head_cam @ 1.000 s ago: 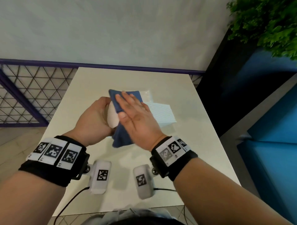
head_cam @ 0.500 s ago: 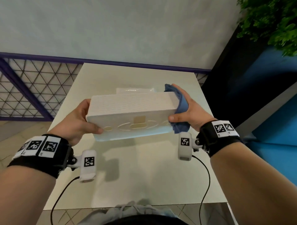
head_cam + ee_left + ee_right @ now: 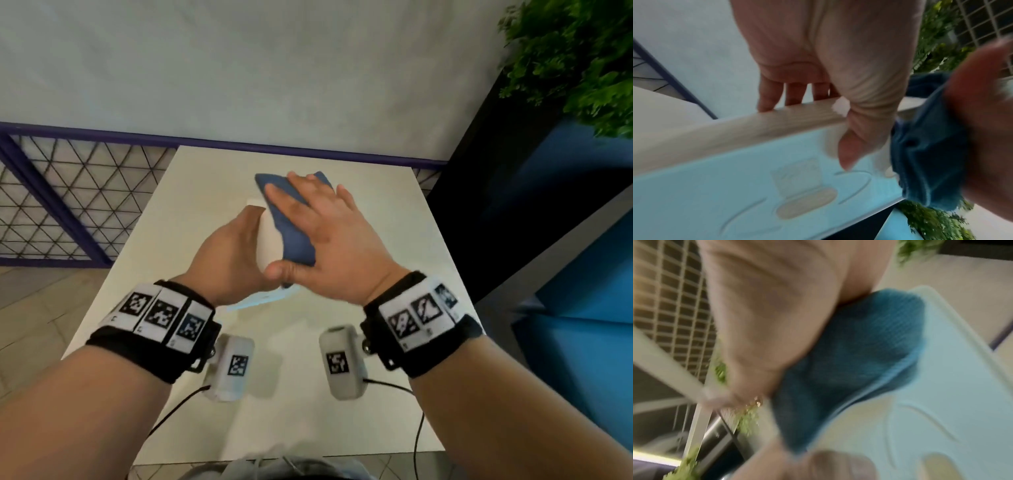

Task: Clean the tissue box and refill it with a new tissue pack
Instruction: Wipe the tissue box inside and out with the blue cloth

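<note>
I hold the white tissue box point(image 3: 268, 240) off the table, one end pointing at me. My left hand point(image 3: 226, 260) grips its left side; in the left wrist view the fingers point(image 3: 772, 97) curl over the box's point(image 3: 756, 186) far edge and the thumb lies on its embossed face. My right hand point(image 3: 329, 236) presses a blue cloth point(image 3: 291, 222) flat against the box's right side, fingers straight. The right wrist view is blurred and shows the cloth point(image 3: 849, 361) between my palm and the box point(image 3: 962, 369). The new tissue pack is out of sight.
The white table point(image 3: 308, 394) has a wall along its far edge. A purple rail with black mesh point(image 3: 68, 205) runs on the left. A dark panel and blue furniture point(image 3: 565, 274) stand to the right, under a green plant point(image 3: 575, 61).
Half a second ago both hands held the box lengthwise across me, the cloth at its right end. Now it is turned end-on again, with my right palm flat on the cloth, further up the table.
</note>
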Available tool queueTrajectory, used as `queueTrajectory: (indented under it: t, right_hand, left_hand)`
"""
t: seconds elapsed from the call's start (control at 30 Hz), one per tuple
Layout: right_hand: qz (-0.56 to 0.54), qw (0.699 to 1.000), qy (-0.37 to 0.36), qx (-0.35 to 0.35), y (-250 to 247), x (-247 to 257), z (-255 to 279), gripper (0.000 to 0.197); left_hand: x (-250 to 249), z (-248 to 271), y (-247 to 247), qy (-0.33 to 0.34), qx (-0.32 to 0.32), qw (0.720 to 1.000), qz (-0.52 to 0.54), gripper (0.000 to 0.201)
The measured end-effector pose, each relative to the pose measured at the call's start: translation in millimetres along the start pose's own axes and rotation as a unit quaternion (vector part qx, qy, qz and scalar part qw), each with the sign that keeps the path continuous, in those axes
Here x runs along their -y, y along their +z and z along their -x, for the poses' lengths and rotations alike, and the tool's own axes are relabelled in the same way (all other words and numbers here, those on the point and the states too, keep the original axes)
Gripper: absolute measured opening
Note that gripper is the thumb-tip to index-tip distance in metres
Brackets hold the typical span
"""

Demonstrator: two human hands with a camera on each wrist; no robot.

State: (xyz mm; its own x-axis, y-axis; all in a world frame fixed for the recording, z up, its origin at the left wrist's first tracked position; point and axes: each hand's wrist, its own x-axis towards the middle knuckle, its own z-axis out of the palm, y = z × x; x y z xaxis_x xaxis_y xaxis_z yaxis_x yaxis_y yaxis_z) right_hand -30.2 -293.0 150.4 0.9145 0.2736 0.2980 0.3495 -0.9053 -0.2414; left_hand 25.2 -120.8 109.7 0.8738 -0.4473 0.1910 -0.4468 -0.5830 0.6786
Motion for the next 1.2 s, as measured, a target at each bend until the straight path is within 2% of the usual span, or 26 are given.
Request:
queueTrajectory:
  t: [0.03, 0.1, 0.2, 0.23, 0.3, 0.37, 0.43, 0.5, 0.53, 0.6, 0.73, 0.9, 0.93, 1.0, 1.1, 1.2]
  right_hand:
    - [-0.019, 1.000, 0.002, -0.011, 2.6, -1.8, 5.6, 0.077]
    - [-0.119, 0.991, 0.055, -0.028, 7.1, -16.9, 15.3, 0.063]
    - [-0.255, 0.951, 0.163, -0.065, 14.1, -37.3, 20.0, 0.048]
    - [-0.258, 0.945, 0.190, -0.070, 16.0, -36.4, 18.5, 0.046]
    - [-0.198, 0.954, 0.217, -0.062, 18.2, -24.9, 12.6, 0.050]
    - [-0.116, 0.973, 0.195, -0.033, 16.6, -0.5, 6.9, 0.059]
    - [-0.069, 0.988, 0.141, -0.005, 16.8, 23.7, 4.8, 0.067]
    - [-0.069, 0.992, 0.101, 0.009, 14.4, 34.0, 5.6, 0.070]
    - [-0.097, 0.990, 0.102, 0.005, 11.7, 30.2, 5.2, 0.064]
    - [-0.147, 0.980, 0.134, -0.025, 9.7, 11.8, 4.1, 0.053]
    - [-0.226, 0.945, 0.226, -0.065, 18.1, -21.2, 3.8, 0.050]
    - [-0.440, 0.825, 0.352, -0.030, 21.5, -39.2, 6.6, 0.059]
    - [-0.453, 0.816, 0.358, -0.018, 23.8, -42.5, 8.0, 0.060]
    - [-0.444, 0.820, 0.361, -0.021, 29.0, -50.1, 13.5, 0.058]
    - [-0.430, 0.821, 0.365, -0.087, 30.9, -64.9, 26.9, 0.047]
    - [-0.412, 0.834, 0.352, -0.102, 28.6, -82.3, 48.7, 0.047]
  left_hand:
    - [4.3, 4.2, 0.6, -0.005, -0.011, 1.000, 0.014, 0.070]
    - [9.0, 12.6, 3.7, -0.012, -0.022, 1.000, 0.011, 0.072]
    - [12.8, 17.5, 5.7, -0.022, -0.029, 0.999, 0.014, 0.080]
    - [13.1, 17.8, 6.4, -0.025, -0.030, 0.999, 0.012, 0.080]
    - [14.3, 16.3, 7.6, -0.031, -0.033, 0.999, -0.001, 0.080]
    - [13.5, 13.6, 8.3, -0.035, -0.034, 0.999, -0.004, 0.075]
    - [11.7, 13.6, 8.7, -0.018, -0.028, 0.999, 0.002, 0.066]
    - [12.4, 16.5, 9.3, -0.014, -0.032, 0.999, 0.019, 0.068]
    - [13.0, 18.2, 9.3, -0.029, -0.043, 0.998, 0.034, 0.068]
    - [15.5, 21.2, 8.0, -0.051, -0.062, 0.996, 0.048, 0.068]
    - [20.7, 23.2, 3.8, -0.044, -0.062, 0.997, 0.030, 0.075]
    - [23.3, 23.7, 7.3, -0.043, -0.068, 0.996, 0.028, 0.076]
    - [23.0, 24.1, 7.9, -0.042, -0.066, 0.997, 0.017, 0.076]
    - [22.0, 25.0, 9.7, -0.043, -0.053, 0.997, -0.018, 0.076]
    - [17.4, 24.8, 14.0, -0.039, -0.042, 0.995, -0.083, 0.075]
    - [22.3, 22.1, 25.8, 0.022, -0.055, 0.979, -0.196, 0.072]
